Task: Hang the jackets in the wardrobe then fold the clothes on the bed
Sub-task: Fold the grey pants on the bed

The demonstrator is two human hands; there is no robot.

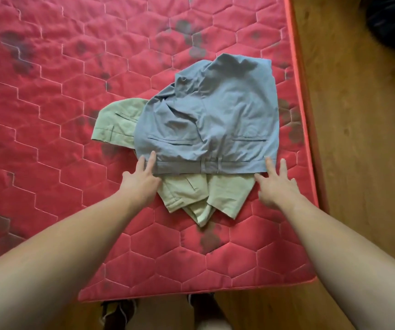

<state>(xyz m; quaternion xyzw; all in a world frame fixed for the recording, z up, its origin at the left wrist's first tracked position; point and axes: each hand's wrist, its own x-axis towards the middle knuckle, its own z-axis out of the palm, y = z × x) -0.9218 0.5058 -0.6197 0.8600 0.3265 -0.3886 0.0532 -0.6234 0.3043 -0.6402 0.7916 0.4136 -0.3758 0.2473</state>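
Note:
Grey-blue trousers [217, 115] lie bunched on the red quilted mattress [60, 103], waistband towards me. Under them lie beige trousers [191, 194], sticking out at the left and at the near side. My left hand [141, 179] rests at the left end of the grey-blue waistband, fingers straight, fingertips on the cloth. At the right end of the waistband my right hand [277, 184] has straight, spread fingers, its fingertips touching the corner. Neither hand holds anything.
The mattress's near edge [191, 291] and right edge [298, 91] border a wooden floor [363, 139]. A dark object [394, 22] lies on the floor at the top right. My feet [163, 310] stand at the mattress's near edge.

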